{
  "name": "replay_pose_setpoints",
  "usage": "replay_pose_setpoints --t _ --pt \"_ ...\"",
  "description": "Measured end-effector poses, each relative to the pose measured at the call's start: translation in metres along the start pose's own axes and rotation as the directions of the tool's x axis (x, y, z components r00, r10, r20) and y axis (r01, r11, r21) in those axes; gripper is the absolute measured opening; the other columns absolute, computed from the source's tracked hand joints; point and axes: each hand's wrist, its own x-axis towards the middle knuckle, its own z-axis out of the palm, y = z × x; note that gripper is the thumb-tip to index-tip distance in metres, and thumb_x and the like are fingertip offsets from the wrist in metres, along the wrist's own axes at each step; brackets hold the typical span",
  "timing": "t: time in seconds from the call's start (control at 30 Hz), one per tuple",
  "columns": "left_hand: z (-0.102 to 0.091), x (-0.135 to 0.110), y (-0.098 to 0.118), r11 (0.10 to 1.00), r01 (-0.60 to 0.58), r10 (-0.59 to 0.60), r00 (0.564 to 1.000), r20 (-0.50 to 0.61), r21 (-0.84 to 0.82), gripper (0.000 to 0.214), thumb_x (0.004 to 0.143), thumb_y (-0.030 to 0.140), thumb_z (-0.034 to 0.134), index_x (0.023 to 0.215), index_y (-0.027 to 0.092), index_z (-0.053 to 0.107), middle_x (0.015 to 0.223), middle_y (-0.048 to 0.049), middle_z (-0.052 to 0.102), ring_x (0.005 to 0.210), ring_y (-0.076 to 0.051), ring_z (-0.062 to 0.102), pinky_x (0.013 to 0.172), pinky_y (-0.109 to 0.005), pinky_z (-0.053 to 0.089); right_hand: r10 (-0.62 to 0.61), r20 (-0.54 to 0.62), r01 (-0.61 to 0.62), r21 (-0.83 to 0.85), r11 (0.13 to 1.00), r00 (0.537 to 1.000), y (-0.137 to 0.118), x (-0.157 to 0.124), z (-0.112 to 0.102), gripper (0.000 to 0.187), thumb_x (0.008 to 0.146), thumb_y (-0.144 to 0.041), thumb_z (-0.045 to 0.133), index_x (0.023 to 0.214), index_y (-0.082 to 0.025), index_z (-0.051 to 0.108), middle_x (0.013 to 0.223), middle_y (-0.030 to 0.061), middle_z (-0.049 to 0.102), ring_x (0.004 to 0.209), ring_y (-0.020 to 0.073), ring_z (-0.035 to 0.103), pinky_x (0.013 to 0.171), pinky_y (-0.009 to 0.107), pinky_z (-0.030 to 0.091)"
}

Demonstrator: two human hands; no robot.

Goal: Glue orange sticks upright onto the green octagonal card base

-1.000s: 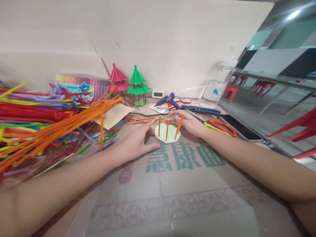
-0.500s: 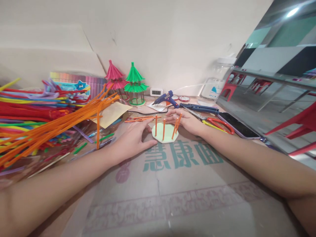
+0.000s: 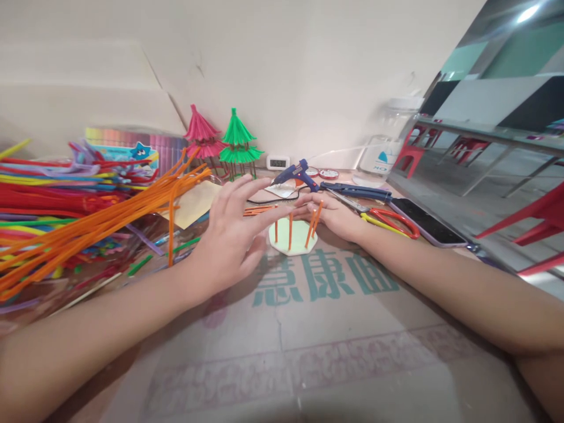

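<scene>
A pale green octagonal disc (image 3: 301,238) lies on the cardboard with several short orange sticks (image 3: 290,231) standing upright in it. My left hand (image 3: 233,235) hovers just left of the disc, raised off the surface, fingers spread and empty. My right hand (image 3: 333,216) rests on the cardboard behind and right of the disc, fingers stretched toward the rightmost leaning stick (image 3: 314,221), touching or very near it.
A heap of coloured pipe cleaners (image 3: 66,205) fills the left. Pink (image 3: 200,138) and green (image 3: 238,144) paper pagodas stand by the wall. A blue glue gun (image 3: 295,174), cutters (image 3: 356,192), red-handled scissors (image 3: 392,222), a phone (image 3: 425,222) and loose orange sticks (image 3: 259,209) lie behind.
My left hand has lifted off the disc's left edge and risen with its fingers spread. The right hand has stayed by the leaning stick.
</scene>
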Motion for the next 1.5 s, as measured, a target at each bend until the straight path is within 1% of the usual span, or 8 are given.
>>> replay_pose_setpoints --t 0.17,0.7,0.97,1.13,1.2,1.3,1.4,1.5 --pt "-0.002 0.002 0.003 0.999 0.004 -0.006 0.998 0.06 0.034 0.051 0.089 0.015 0.053 0.138 0.031 0.054 0.157 -0.0079 0.032 0.148 -0.038 0.026 0.121 -0.064 0.02 -0.024 -0.036 0.02 -0.107 0.994 0.999 -0.005 -0.001 0.001 0.03 0.088 -0.044 0.07 0.106 -0.021 0.065 0.11 0.008 0.075 0.112 0.0258 0.069 0.109 0.051 0.046" --pt "0.0 0.002 0.002 0.999 -0.032 0.032 0.997 0.07 0.009 0.054 0.09 0.015 0.053 0.143 0.026 0.051 0.153 -0.0128 0.038 0.146 -0.037 0.03 0.119 -0.063 0.024 -0.002 -0.025 0.0 -0.067 0.998 1.0 -0.011 -0.002 0.007 0.027 0.086 -0.043 0.072 0.099 -0.022 0.063 0.1 0.0068 0.077 0.103 0.0245 0.072 0.105 0.049 0.048" --pt "0.001 0.002 0.002 1.0 -0.031 0.031 0.997 0.074 -0.007 0.051 0.091 0.019 0.055 0.142 0.024 0.051 0.153 -0.0134 0.039 0.147 -0.036 0.029 0.121 -0.061 0.024 -0.015 -0.017 0.014 -0.102 0.995 1.0 -0.009 -0.002 0.005 0.027 0.089 -0.044 0.069 0.102 -0.021 0.064 0.106 0.0075 0.076 0.108 0.0246 0.071 0.109 0.05 0.047" --pt "0.002 0.0 0.001 0.999 -0.042 0.043 0.997 0.061 -0.018 0.057 0.093 0.021 0.054 0.148 0.024 0.04 0.151 -0.0151 0.041 0.145 -0.035 0.033 0.121 -0.059 0.026 -0.016 -0.004 0.016 -0.078 0.997 1.0 -0.004 -0.001 0.002 0.028 0.089 -0.045 0.07 0.103 -0.022 0.064 0.108 0.008 0.076 0.111 0.0252 0.07 0.11 0.051 0.045" --pt "0.005 -0.003 -0.002 0.999 -0.006 0.009 0.999 0.047 -0.054 0.061 0.094 0.026 0.055 0.151 0.022 0.033 0.15 -0.0168 0.042 0.144 -0.033 0.036 0.12 -0.057 0.028 -0.016 -0.009 0.016 -0.061 0.998 1.0 -0.004 -0.001 0.003 0.027 0.088 -0.045 0.07 0.102 -0.022 0.064 0.104 0.0078 0.077 0.108 0.025 0.072 0.11 0.052 0.046" --pt "0.013 -0.007 -0.007 0.986 0.126 -0.117 0.989 0.086 -0.11 0.074 0.092 0.046 0.062 0.152 0.019 0.029 0.151 -0.0199 0.043 0.142 -0.036 0.04 0.117 -0.057 0.033 -0.011 -0.026 0.01 -0.048 0.999 1.0 -0.005 -0.001 0.005 0.026 0.087 -0.043 0.072 0.1 -0.022 0.064 0.098 0.0068 0.077 0.103 0.0247 0.074 0.108 0.052 0.047" --pt "0.022 -0.011 -0.01 0.955 0.268 -0.238 0.949 0.207 -0.131 0.093 0.081 0.061 0.07 0.153 0.017 0.029 0.15 -0.0216 0.046 0.138 -0.04 0.044 0.112 -0.059 0.037 -0.003 -0.036 0.002 -0.034 0.999 0.999 -0.006 -0.001 0.006 0.025 0.086 -0.043 0.072 0.098 -0.023 0.064 0.096 0.0056 0.077 0.103 0.0242 0.074 0.108 0.051 0.047" --pt "0.027 -0.011 -0.011 0.918 0.37 -0.311 0.895 0.319 -0.144 0.095 0.079 0.058 0.072 0.153 0.016 0.031 0.145 -0.0198 0.053 0.134 -0.039 0.05 0.11 -0.058 0.041 -0.003 -0.058 0.002 -0.022 1.0 0.998 -0.007 -0.001 0.007 0.024 0.085 -0.042 0.073 0.096 -0.023 0.064 0.094 0.0047 0.077 0.102 0.0238 0.074 0.108 0.05 0.048"
